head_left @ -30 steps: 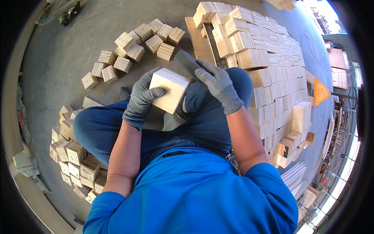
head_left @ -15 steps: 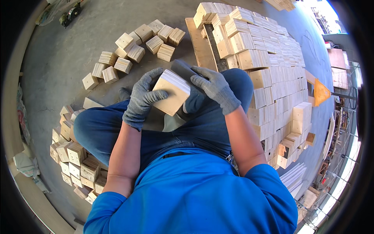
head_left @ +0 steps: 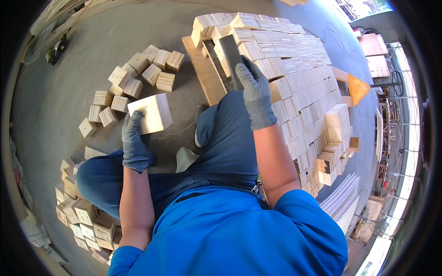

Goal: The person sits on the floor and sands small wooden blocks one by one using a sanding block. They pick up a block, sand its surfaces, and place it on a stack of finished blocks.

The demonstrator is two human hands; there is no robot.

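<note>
My gloved left hand (head_left: 134, 146) is closed on a pale wooden block (head_left: 154, 113), thumb on its top face, held in front of my left knee. A long, flat dark grey sanding block (head_left: 231, 56) is gripped in my gloved right hand (head_left: 256, 95), raised in front of the stacked blocks (head_left: 299, 69). Its far end points away from me. The two hands are well apart, and the wooden block and the dark one do not touch. Part of my right fingers is hidden behind the glove's back.
Loose wooden blocks (head_left: 122, 78) lie on the grey floor ahead and left. Another heap of blocks (head_left: 87, 212) sits beside my left knee. The stack at right rests on a wooden pallet (head_left: 202, 73). Beyond it is a yellow triangular pallet-jack part (head_left: 358, 89).
The hands have moved apart. My left hand has carried the wooden block leftward; my right has lifted the sanding block away from it. The view has shifted to the right.
</note>
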